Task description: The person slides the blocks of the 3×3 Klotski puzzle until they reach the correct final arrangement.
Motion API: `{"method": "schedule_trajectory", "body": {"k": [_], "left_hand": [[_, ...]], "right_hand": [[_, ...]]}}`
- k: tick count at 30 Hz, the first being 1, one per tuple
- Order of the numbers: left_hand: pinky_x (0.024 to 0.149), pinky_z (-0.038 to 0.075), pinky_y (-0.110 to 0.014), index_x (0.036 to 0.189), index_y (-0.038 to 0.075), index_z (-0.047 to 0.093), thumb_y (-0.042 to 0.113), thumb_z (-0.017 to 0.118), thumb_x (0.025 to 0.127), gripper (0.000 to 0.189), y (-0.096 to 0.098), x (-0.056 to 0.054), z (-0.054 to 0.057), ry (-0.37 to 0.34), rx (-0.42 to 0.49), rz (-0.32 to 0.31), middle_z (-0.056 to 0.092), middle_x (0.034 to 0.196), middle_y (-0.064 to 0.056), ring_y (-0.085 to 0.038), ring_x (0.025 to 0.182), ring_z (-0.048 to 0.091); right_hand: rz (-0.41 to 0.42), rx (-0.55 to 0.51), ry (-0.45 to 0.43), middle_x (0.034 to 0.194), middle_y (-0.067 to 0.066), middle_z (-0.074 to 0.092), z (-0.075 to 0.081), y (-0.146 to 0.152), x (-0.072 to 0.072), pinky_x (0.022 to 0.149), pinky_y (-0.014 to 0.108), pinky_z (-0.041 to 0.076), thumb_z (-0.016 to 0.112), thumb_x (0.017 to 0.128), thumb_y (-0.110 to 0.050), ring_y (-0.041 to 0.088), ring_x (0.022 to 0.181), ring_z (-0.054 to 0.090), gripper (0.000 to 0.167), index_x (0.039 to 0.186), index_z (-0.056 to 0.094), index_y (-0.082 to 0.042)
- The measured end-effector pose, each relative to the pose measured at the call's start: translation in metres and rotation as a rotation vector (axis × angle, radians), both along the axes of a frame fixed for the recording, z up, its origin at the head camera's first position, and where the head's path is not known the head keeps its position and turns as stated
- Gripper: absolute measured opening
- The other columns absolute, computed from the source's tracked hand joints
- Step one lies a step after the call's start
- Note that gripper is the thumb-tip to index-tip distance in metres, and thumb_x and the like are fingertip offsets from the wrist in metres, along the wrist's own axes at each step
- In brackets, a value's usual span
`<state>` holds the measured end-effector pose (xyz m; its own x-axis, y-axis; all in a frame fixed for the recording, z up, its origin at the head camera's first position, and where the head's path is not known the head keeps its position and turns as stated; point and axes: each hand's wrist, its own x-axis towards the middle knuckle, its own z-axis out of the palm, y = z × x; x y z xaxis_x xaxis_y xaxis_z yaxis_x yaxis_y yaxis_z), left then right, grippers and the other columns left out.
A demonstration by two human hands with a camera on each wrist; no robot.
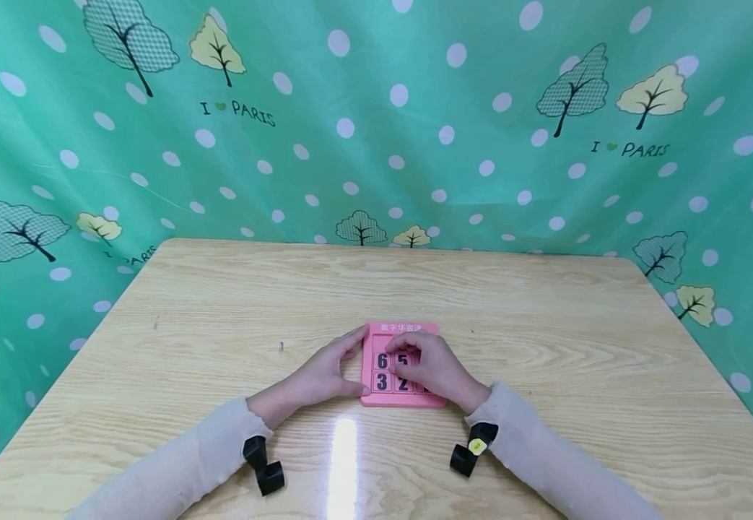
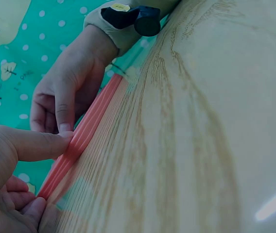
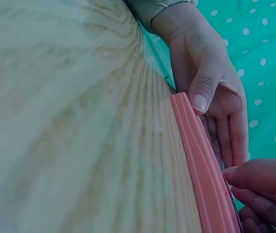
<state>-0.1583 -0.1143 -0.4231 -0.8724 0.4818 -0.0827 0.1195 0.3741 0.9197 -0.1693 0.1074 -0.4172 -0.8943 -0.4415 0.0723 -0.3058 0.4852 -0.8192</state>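
A pink number slide puzzle point(image 1: 404, 399) lies flat on the table, its visible tiles marked 6, 5, 3 and 2 in black. My left hand point(image 1: 324, 374) holds the frame along its left side, thumb at the near corner and fingers at the far one. Over the tiles is my right hand point(image 1: 437, 367), fingers bent, thumb and index fingertips down at the tile face. It hides the puzzle's right part. In the right wrist view, the right thumb point(image 3: 254, 174) is at the top surface, above the ridged pink side point(image 3: 196, 160).
The puzzle sits on a wood-grain table point(image 1: 253, 289). A green dotted curtain point(image 1: 376, 159) with printed trees hangs behind and beside it. Each wrist carries a black camera point(image 1: 266, 469). A bright light reflection point(image 1: 342, 469) shows on the tabletop nearer me.
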Motion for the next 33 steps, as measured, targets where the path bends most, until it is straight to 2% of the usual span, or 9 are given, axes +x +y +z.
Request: {"method": "schedule_trajectory", "body": {"k": [15, 33], "left_hand": [[0.111, 0.031, -0.044, 0.150, 0.009, 0.023, 0.009, 0.079, 0.070, 0.097, -0.0006, -0.0012, 0.0000, 0.003, 0.001, 0.001, 0.022, 0.155, -0.010, -0.034, 0.131, 0.038], [0.111, 0.031, -0.043, 0.150, 0.008, 0.023, 0.008, 0.079, 0.072, 0.096, -0.0007, -0.0001, 0.0011, -0.008, 0.018, -0.008, 0.020, 0.155, -0.011, -0.035, 0.133, 0.036]], "right_hand": [[0.009, 0.040, 0.038, 0.100, -0.005, 0.064, 0.0017, 0.0012, -0.0031, 0.090, 0.033, 0.048, 0.073, 0.079, -0.007, 0.012, 0.100, 0.054, 0.022, 0.099, 0.069, -0.015], [-0.011, 0.035, 0.030, 0.101, -0.003, 0.064, 0.0019, -0.0001, -0.0064, 0.086, 0.031, 0.049, 0.072, 0.080, -0.006, 0.013, 0.096, 0.054, 0.022, 0.100, 0.069, -0.014]]}}
